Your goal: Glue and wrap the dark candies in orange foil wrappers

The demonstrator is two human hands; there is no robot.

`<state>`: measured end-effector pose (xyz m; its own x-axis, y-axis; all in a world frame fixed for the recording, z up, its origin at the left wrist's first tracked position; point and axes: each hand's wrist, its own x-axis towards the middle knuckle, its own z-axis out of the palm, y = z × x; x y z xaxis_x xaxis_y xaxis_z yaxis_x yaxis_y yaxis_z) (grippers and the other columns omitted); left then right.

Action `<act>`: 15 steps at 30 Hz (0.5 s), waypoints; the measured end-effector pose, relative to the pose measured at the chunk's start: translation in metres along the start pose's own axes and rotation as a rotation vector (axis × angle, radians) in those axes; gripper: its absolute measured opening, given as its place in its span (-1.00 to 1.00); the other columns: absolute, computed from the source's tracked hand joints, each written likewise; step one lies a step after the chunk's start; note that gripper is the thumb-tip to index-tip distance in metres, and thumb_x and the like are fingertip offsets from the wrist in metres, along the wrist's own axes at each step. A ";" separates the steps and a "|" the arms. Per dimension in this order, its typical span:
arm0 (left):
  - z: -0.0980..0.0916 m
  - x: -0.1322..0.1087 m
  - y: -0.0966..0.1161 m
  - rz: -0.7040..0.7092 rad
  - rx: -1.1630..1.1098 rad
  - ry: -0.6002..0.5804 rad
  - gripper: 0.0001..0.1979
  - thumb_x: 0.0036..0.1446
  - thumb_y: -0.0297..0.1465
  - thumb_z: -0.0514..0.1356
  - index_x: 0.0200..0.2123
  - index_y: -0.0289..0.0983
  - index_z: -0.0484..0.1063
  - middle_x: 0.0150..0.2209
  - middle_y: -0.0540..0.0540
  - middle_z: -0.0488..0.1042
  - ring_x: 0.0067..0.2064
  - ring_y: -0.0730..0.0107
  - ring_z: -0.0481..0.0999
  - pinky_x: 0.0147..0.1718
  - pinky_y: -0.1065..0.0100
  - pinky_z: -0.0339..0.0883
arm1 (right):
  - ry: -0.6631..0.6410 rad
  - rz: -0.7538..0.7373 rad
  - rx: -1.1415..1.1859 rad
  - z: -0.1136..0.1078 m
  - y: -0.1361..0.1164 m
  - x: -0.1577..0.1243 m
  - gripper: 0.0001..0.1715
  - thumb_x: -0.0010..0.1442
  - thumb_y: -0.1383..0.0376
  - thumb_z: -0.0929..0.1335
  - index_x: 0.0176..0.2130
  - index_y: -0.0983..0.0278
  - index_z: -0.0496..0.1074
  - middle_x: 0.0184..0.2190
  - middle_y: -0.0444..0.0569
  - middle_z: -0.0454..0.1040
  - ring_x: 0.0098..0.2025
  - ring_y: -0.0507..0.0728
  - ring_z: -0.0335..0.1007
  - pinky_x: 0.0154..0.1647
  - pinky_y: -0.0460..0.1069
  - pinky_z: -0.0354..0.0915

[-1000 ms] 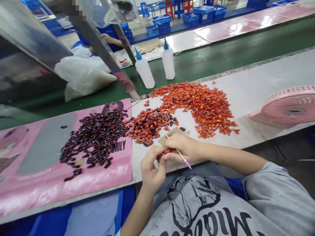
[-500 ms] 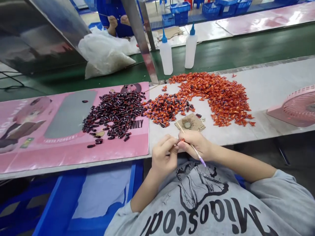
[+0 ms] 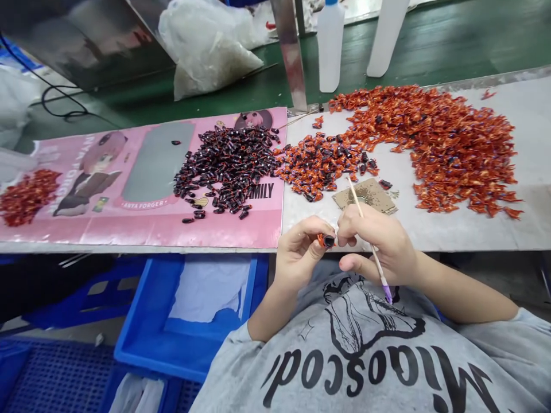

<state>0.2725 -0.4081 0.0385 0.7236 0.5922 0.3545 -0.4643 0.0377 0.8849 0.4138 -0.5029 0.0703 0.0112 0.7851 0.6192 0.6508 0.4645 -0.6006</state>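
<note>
My left hand pinches a small orange-and-black plastic piece between thumb and fingertips, its dark end facing right. Just right of it, my right hand has its thumb apart from the curled fingers. A thin wooden stick with a purple end is tucked among those fingers, slanting across the back of the hand. Behind the right hand lies a square of brown cardboard with dark specks. Beyond the hands is a heap of mixed orange and black pieces.
Black pieces are heaped on the pink printed mat. Orange pieces spread in a large pile at right, with a smaller orange pile far left. A white bottle, metal post and plastic bag stand behind; a blue bin sits below.
The view has tilted down and left. My hands have drawn apart: the left keeps the orange-and-black piece, its dark end now showing, while the right thumb has opened away, the stick still held.
</note>
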 end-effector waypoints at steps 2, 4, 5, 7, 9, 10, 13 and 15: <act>0.001 0.000 0.001 0.025 0.039 0.007 -0.89 0.29 -0.32 0.23 -0.24 -0.21 0.54 -0.38 -0.02 0.48 -0.37 0.50 0.46 -0.40 0.48 0.30 | 0.020 -0.026 -0.079 0.001 0.000 0.001 -0.53 0.41 -0.06 0.22 -0.31 0.27 0.28 -0.44 -0.11 0.28 -0.35 0.05 0.20 -0.28 -0.03 0.18; 0.003 0.000 0.001 0.070 0.097 0.013 -0.88 0.30 -0.32 0.22 -0.25 -0.21 0.53 -0.39 -0.02 0.48 -0.36 0.49 0.46 -0.40 0.47 0.29 | 0.042 -0.057 -0.171 0.001 0.000 0.003 -0.53 0.40 -0.06 0.22 -0.32 0.25 0.25 -0.44 -0.09 0.30 -0.34 0.08 0.22 -0.26 -0.02 0.19; 0.005 0.000 0.001 0.096 0.132 0.013 -0.88 0.30 -0.31 0.21 -0.25 -0.21 0.52 -0.38 -0.03 0.48 -0.35 0.48 0.47 -0.39 0.46 0.29 | 0.053 -0.074 -0.212 0.002 0.000 0.004 -0.52 0.40 -0.07 0.22 -0.33 0.25 0.23 -0.44 -0.09 0.30 -0.33 0.08 0.22 -0.25 -0.01 0.19; 0.008 0.000 0.000 0.148 0.213 0.010 -0.85 0.31 -0.29 0.20 -0.25 -0.22 0.50 -0.38 -0.03 0.48 -0.34 0.46 0.47 -0.36 0.43 0.30 | 0.070 -0.108 -0.291 0.002 0.001 0.005 -0.50 0.41 -0.08 0.19 -0.35 0.25 0.22 -0.45 -0.09 0.29 -0.35 0.09 0.22 -0.25 0.00 0.18; 0.010 -0.001 0.000 0.205 0.307 0.011 -0.83 0.32 -0.26 0.18 -0.24 -0.22 0.49 -0.39 -0.02 0.46 -0.35 0.46 0.43 -0.37 0.42 0.28 | 0.056 -0.138 -0.346 0.002 0.001 0.006 -0.49 0.44 -0.05 0.16 -0.36 0.26 0.22 -0.47 -0.10 0.27 -0.38 0.08 0.17 -0.27 0.02 0.15; 0.011 -0.001 0.000 0.235 0.354 0.014 -0.83 0.32 -0.25 0.18 -0.24 -0.22 0.48 -0.39 -0.01 0.44 -0.36 0.46 0.40 -0.38 0.41 0.27 | 0.044 -0.146 -0.354 0.002 0.001 0.006 -0.49 0.46 -0.03 0.14 -0.37 0.26 0.23 -0.48 -0.10 0.26 -0.40 0.08 0.15 -0.27 0.02 0.13; 0.013 -0.002 0.002 0.320 0.452 0.021 -0.85 0.31 -0.29 0.19 -0.22 -0.24 0.47 -0.43 0.01 0.36 -0.39 0.48 0.32 -0.42 0.41 0.22 | 0.020 -0.118 -0.241 0.003 -0.001 0.005 -0.48 0.49 0.05 0.11 -0.42 0.26 0.21 -0.50 -0.14 0.20 -0.43 0.05 0.09 -0.27 0.01 0.10; 0.013 -0.002 0.004 0.356 0.483 0.007 -0.88 0.31 -0.33 0.18 -0.21 -0.25 0.47 -0.43 0.01 0.34 -0.39 0.47 0.32 -0.42 0.40 0.22 | 0.035 -0.087 -0.112 0.005 -0.003 0.004 -0.48 0.49 0.07 0.12 -0.44 0.26 0.19 -0.50 -0.15 0.18 -0.42 0.04 0.09 -0.27 0.00 0.10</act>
<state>0.2756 -0.4195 0.0456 0.5619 0.5066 0.6539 -0.3920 -0.5331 0.7498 0.4078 -0.4995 0.0719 -0.0236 0.7282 0.6850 0.7313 0.4798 -0.4848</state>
